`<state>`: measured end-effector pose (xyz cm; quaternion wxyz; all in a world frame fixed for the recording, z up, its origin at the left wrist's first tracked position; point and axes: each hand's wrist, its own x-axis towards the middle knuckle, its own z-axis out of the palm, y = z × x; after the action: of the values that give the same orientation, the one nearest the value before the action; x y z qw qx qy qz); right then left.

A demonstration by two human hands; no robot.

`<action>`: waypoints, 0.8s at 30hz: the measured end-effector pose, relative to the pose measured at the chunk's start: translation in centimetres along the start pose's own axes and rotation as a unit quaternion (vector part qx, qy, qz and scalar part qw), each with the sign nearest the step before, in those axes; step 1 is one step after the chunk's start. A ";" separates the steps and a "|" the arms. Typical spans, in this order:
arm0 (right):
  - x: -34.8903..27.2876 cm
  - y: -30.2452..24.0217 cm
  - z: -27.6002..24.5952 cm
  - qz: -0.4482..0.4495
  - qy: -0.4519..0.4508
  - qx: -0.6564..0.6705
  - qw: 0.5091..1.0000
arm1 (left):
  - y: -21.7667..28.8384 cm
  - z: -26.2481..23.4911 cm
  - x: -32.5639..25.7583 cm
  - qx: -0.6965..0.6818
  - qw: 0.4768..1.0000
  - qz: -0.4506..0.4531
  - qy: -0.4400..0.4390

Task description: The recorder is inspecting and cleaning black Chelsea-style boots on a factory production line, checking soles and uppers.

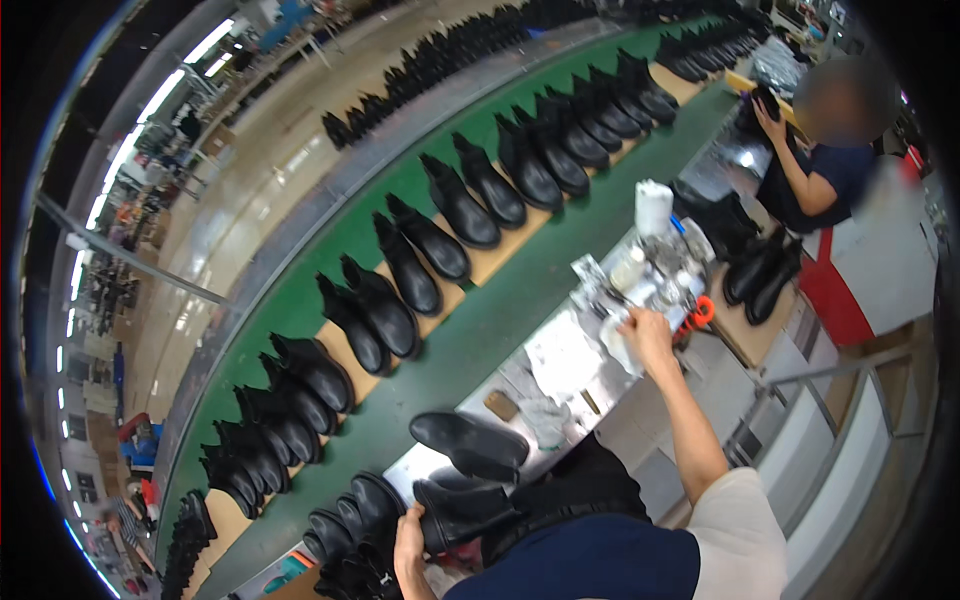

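Note:
My left hand [410, 545] is closed on the toe end of a black ankle boot [465, 512], which lies on its side against my lap. Just beyond it, a second black boot [468, 445] rests at the bench edge. My right hand [648, 335] reaches out over the cluttered end of the metal bench. Its fingers curl down at a crumpled white piece [618, 345]; what they pinch is too small to make out. Close by are orange-handled scissors [702, 312], a white roll [654, 208] and a small pale container [628, 270].
Pairs of black boots [460, 205] stand on boards along a green conveyor [470, 315]. White paper [565, 352], a brown block [500, 404] and a grey cloth [545, 422] lie on the bench. More boots [355, 520] crowd my left. A co-worker [825, 150] handles a boot at the upper right.

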<state>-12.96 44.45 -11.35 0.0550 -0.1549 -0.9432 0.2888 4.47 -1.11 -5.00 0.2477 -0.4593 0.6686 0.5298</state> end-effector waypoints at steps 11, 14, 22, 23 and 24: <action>0.5 2.2 2.2 -0.033 0.069 0.233 0.969 | 1.3 1.2 0.3 0.033 0.999 0.022 -0.011; 0.8 1.3 2.2 0.185 -0.065 0.564 0.802 | 2.1 1.6 -0.9 0.073 0.997 -0.012 -0.002; -0.2 1.4 -4.9 -0.159 0.058 0.008 0.986 | 2.9 1.8 -2.8 0.101 0.995 0.003 0.005; 0.4 1.7 -4.5 -0.160 0.059 0.006 0.985 | 3.2 2.1 -2.8 0.115 0.993 -0.011 0.006; 1.1 1.9 -3.6 -0.153 0.009 0.210 0.966 | 3.2 2.1 -2.4 0.114 0.993 -0.007 -0.006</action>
<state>-12.80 48.26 -9.42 0.1384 0.0033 -0.8732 0.4674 2.41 1.80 -2.14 0.3063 -0.4292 0.7199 0.4514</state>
